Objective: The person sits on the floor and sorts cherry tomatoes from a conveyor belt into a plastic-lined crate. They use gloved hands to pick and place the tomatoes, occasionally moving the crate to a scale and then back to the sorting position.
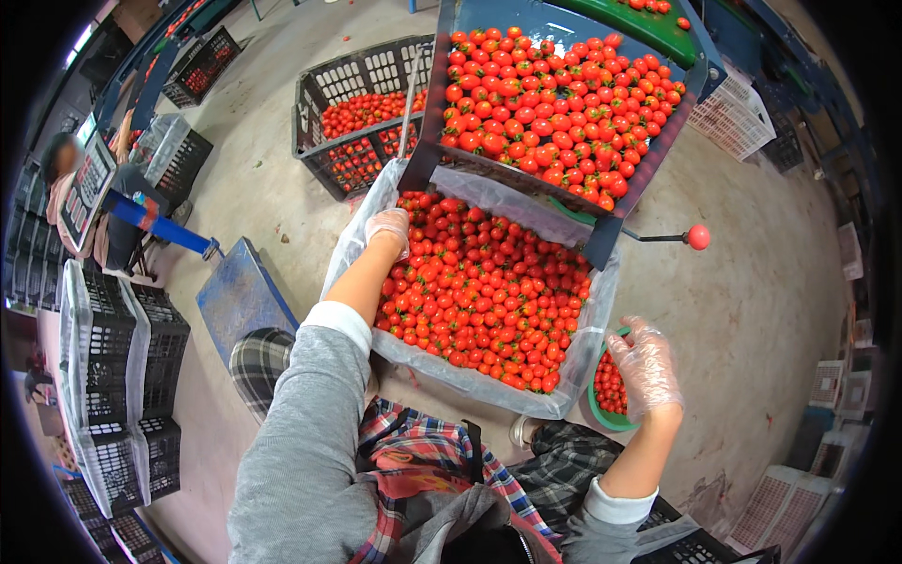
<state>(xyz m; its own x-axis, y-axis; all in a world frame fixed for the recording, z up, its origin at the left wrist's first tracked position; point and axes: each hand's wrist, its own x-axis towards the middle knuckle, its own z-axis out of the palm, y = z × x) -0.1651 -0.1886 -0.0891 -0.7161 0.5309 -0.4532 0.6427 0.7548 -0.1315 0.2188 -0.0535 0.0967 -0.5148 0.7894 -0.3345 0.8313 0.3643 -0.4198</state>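
Note:
A crate lined with clear plastic film (pixel 465 384) stands before me, heaped with cherry tomatoes (pixel 486 303). At its upper left edge is my left hand (pixel 389 229) in a clear plastic glove, beside the liner and the tomatoes; its fingers are partly hidden, so its hold cannot be told. My right hand (pixel 647 370), gloved too, is raised over a green basin (pixel 609 419) with cherry tomatoes, its fingers apart and nothing seen in it. Above the crate, a dark blue metal chute (pixel 518 173) full of cherry tomatoes overhangs the crate's far side.
A black crate of tomatoes (pixel 317 151) stands beyond at the left. A lever with a red knob (pixel 698 237) juts out right of the chute. A blue platform scale (pixel 243 299) and stacked black crates (pixel 113 374) stand left. A seated person (pixel 63 183) is at the far left.

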